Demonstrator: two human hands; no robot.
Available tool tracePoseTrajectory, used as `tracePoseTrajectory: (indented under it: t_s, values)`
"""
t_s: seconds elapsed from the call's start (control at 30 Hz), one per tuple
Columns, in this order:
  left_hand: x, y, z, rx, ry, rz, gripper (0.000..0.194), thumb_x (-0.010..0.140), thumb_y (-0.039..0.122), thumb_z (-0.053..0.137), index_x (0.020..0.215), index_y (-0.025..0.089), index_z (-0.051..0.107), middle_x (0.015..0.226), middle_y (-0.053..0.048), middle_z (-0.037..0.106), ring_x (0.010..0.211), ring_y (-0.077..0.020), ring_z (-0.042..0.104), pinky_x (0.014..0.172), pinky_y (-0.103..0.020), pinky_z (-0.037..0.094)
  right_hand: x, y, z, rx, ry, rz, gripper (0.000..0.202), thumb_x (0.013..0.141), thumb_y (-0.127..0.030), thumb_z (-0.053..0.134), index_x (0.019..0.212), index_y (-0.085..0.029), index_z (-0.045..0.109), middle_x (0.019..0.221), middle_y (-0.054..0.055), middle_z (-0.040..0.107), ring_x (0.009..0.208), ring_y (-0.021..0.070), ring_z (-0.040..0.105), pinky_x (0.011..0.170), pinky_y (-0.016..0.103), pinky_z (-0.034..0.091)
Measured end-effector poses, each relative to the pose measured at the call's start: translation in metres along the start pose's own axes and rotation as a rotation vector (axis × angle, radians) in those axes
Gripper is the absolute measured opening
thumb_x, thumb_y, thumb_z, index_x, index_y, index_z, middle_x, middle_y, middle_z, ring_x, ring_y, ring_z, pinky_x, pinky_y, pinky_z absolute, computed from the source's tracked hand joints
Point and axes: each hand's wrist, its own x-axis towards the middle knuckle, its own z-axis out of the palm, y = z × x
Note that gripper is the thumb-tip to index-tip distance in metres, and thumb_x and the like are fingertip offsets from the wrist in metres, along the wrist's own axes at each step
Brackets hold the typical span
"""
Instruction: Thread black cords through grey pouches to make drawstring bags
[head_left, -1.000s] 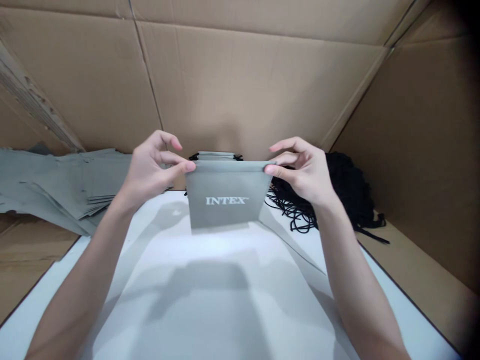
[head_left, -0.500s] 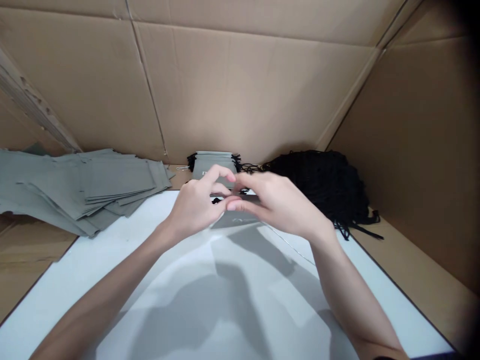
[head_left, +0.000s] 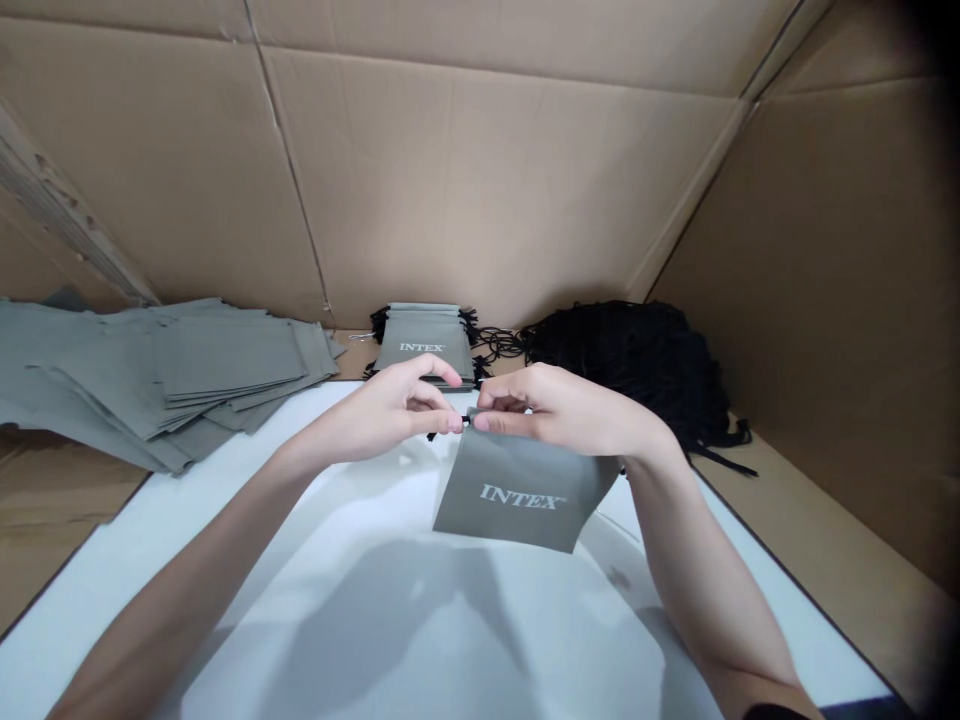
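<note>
A grey drawstring bag (head_left: 517, 490) printed INTEX hangs tilted above the white table, its top edge pinched by my right hand (head_left: 555, 410). Thumb and fingers of that hand close on the bag's upper left corner. My left hand (head_left: 405, 405) pinches a short black cord (head_left: 466, 420) that comes out at this corner. A dark cord end shows below the left fingertips. At the bag's right corner, a bit of black cord peeks out beside my right wrist. The rest of the cord is hidden.
Behind my hands lies a stack of grey INTEX bags (head_left: 424, 340) with black cords. Loose grey bag pieces (head_left: 232, 360) are piled at the left, and a heap of black cords (head_left: 630, 355) at the right. Cardboard walls (head_left: 480, 190) enclose the white table (head_left: 360, 640).
The bag has swung into fuller view, its print now facing me. My hands have drawn slightly apart, and a short cord shows between them.
</note>
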Motion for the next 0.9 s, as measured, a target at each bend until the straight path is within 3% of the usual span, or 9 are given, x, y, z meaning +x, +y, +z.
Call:
tracePoseTrajectory:
  t_s: [0.1, 0.23, 0.4, 0.53, 0.73, 0.9]
  values:
    - [0.001, -0.003, -0.002, -0.029, -0.002, -0.020, 0.041, 0.085, 0.040, 0.066, 0.120, 0.023, 0.052, 0.096, -0.006, 0.076, 0.088, -0.0228, 0.072, 0.076, -0.035, 0.052, 0.001, 0.004, 0.001, 0.053, -0.037, 0.003, 0.021, 0.095, -0.033, 0.053, 0.092, -0.018, 0.068, 0.067, -0.003, 0.054, 0.058, 0.0120, 0.042, 0.054, 0.025, 0.029]
    - [0.001, -0.005, -0.006, -0.081, 0.019, -0.051, 0.052, 0.081, 0.034, 0.070, 0.128, 0.023, 0.051, 0.105, -0.008, 0.076, 0.096, -0.0240, 0.072, 0.083, -0.036, 0.053, 0.005, 0.007, 0.003, 0.092, -0.047, 0.013, 0.026, 0.095, -0.028, 0.048, 0.109, -0.020, 0.069, 0.071, -0.002, 0.059, 0.060, 0.0128, 0.045, 0.057, 0.025, 0.033]
    - [-0.002, -0.004, -0.007, 0.030, 0.000, -0.073, 0.056, 0.084, 0.033, 0.066, 0.136, 0.025, 0.048, 0.110, -0.006, 0.075, 0.098, -0.0232, 0.072, 0.077, -0.032, 0.053, 0.012, 0.006, 0.009, 0.029, -0.083, -0.003, 0.035, 0.098, -0.046, 0.048, 0.094, -0.019, 0.070, 0.068, -0.002, 0.057, 0.059, 0.0120, 0.045, 0.056, 0.025, 0.030]
    - [-0.004, -0.003, -0.006, 0.180, -0.016, -0.071, 0.057, 0.086, 0.037, 0.062, 0.139, 0.023, 0.047, 0.100, -0.004, 0.077, 0.089, -0.0231, 0.071, 0.066, -0.029, 0.050, 0.014, 0.010, 0.014, 0.064, -0.100, -0.039, 0.028, 0.096, -0.035, 0.050, 0.079, -0.017, 0.064, 0.063, -0.004, 0.048, 0.056, 0.0104, 0.038, 0.054, 0.025, 0.027]
    - [-0.007, -0.001, -0.007, 0.258, -0.022, -0.035, 0.035, 0.088, 0.032, 0.059, 0.122, 0.026, 0.051, 0.092, 0.001, 0.075, 0.080, -0.0188, 0.067, 0.061, -0.026, 0.043, 0.024, 0.024, 0.021, 0.264, -0.161, -0.103, 0.017, 0.090, -0.023, 0.052, 0.083, -0.015, 0.065, 0.068, -0.004, 0.051, 0.060, 0.0100, 0.039, 0.056, 0.023, 0.031]
    - [-0.012, 0.002, -0.012, 0.142, -0.028, -0.040, 0.027, 0.089, 0.034, 0.062, 0.098, 0.026, 0.038, 0.090, 0.002, 0.073, 0.080, -0.0168, 0.062, 0.059, -0.024, 0.039, 0.029, 0.033, 0.019, 0.389, -0.168, -0.168, 0.020, 0.090, -0.026, 0.054, 0.084, -0.012, 0.068, 0.067, -0.003, 0.056, 0.058, 0.0092, 0.040, 0.056, 0.022, 0.032]
